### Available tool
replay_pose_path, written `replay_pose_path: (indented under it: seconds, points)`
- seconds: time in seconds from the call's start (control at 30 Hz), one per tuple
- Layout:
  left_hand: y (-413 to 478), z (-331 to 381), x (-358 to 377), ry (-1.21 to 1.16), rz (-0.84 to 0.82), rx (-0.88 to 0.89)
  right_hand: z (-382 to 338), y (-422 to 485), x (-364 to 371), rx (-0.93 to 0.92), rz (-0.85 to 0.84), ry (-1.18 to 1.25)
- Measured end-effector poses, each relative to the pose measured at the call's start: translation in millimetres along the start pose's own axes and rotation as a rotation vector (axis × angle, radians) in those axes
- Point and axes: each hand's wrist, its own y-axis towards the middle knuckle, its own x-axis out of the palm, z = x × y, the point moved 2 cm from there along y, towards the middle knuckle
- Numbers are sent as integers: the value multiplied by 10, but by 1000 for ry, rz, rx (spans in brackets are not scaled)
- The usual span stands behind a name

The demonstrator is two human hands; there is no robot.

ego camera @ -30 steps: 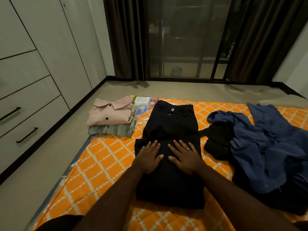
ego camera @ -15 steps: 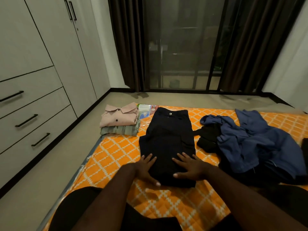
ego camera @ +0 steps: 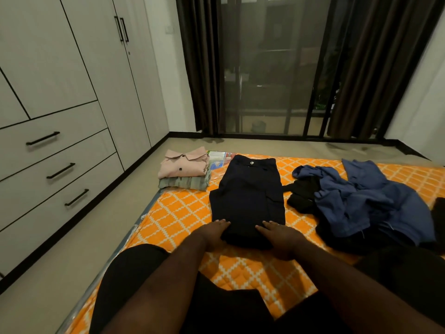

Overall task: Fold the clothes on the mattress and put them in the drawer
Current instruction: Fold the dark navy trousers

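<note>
Dark folded trousers [ego camera: 248, 198] lie lengthwise on the orange patterned mattress [ego camera: 183, 213], waistband button at the far end. My left hand [ego camera: 214, 235] holds the near left corner of the trousers and my right hand [ego camera: 279, 237] the near right corner, fingers on top of the cloth and thumbs hidden. A folded pink shirt [ego camera: 183, 165] rests on a folded green striped garment [ego camera: 183, 183] at the mattress's far left corner. A loose blue garment [ego camera: 356, 196] and a black garment [ego camera: 303, 194] lie crumpled to the right.
A wardrobe wall on the left has three shut drawers [ego camera: 60, 169] with black handles. A plastic packet [ego camera: 218, 159] lies behind the folded stack. Bare floor runs between mattress and drawers. Glass doors [ego camera: 265, 80] with dark curtains stand beyond. My knees are at the near edge.
Both hands have slid from the middle of the trousers toward me to the near edge. The view has pulled back and risen, showing more of the wardrobe.
</note>
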Motion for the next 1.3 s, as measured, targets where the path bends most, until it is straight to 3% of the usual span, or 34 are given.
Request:
replay_pose_path:
  seconds: [0.23,0.33,0.53,0.63,0.8,0.9,0.97,1.1,1.3]
  points:
    - [25,-84,-235,-162,260,-44,179,-26,-250,-41,222,251]
    - [-31,-141,-423,-287,261,33,282,-78,-478,-120,232,355]
    - [-348,-251,-899,-907,384,145,585,-206,-1059,-170,227,876]
    - [-319,-312,-954,-1062,300,232,746,-200,-1206,-200,283,1096]
    - [82,-291,-702,-903,147,164,920,72,-1019,-194,361,1494]
    - [351,-220,-603,-827,267,121,924,180,-949,-187,408,1687]
    - [448,-203,-563,-899,364,112,930,256,-941,-157,477,1790]
    - [577,-170,-522,-1075,480,101,1008,428,-903,-129,577,1869]
    - [669,-169,-558,-1209,559,102,1069,475,-651,-235,267,1691]
